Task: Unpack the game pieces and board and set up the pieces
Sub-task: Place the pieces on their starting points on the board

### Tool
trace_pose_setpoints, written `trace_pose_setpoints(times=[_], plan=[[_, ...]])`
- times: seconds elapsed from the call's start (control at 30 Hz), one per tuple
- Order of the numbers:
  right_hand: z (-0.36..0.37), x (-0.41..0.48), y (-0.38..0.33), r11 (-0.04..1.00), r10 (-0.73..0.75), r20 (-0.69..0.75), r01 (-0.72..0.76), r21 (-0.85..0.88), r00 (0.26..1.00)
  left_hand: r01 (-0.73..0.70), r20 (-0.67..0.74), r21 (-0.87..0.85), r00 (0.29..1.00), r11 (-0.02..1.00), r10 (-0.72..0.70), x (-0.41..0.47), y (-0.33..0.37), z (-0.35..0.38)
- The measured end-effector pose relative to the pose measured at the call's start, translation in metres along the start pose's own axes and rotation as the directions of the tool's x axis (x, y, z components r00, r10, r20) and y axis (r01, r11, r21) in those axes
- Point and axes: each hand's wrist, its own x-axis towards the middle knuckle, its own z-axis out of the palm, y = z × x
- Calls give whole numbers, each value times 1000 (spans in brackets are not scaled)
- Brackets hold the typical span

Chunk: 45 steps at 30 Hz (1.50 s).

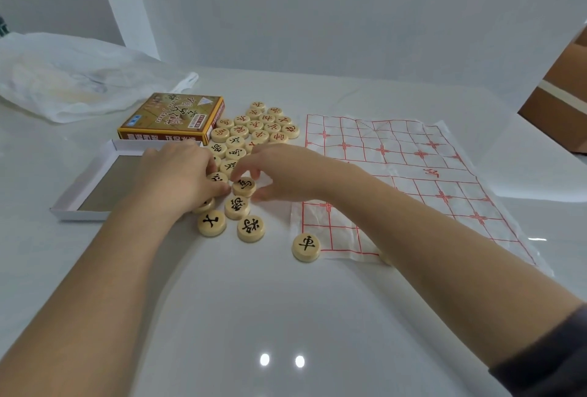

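Pinching a flat, face-up piece, right hand; left hand grip unclear; board lengthwise away.

Left grip: my left grip lies curled over the black-marked pieces; if it holds one, I cannot tell.
Right grip: my right grip pinches one black piece between finger and thumb.
Board: the paper board lies on the surface, a lone piece on its near corner.
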Motion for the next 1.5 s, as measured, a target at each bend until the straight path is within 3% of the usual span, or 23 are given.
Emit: trace_pose_setpoints(times=[0.23,0.4,0.6,0.77,0.87,1.2,1.5], plan=[[2,-1,-1,996,39,25,-37,-83,999,6,-34,-13,999,1000,-7,0,1,-3],[-11,-33,15,993,121,-138,-118,30,983,-39,-163,-158,986,987,13,-3,9,-5],[-23,-105,32,945,272,-233,-213,248,934,-309,-329,-390,927,867,182,-22,51,-4],[-6,-148,23,919,294,-142,-239,312,945,-458,-328,-405,881,791,342,-39,81,6],[1,-156,22,930,277,-101,-241,278,955,-448,-326,-430,887,784,328,-37,80,10],[-1,-155,16,951,237,-186,-188,247,954,-452,-337,-443,884,774,323,-35,81,15],[23,-140,5,978,200,-209,-180,110,957,-458,-357,-444,879,770,317,-36,80,15]])
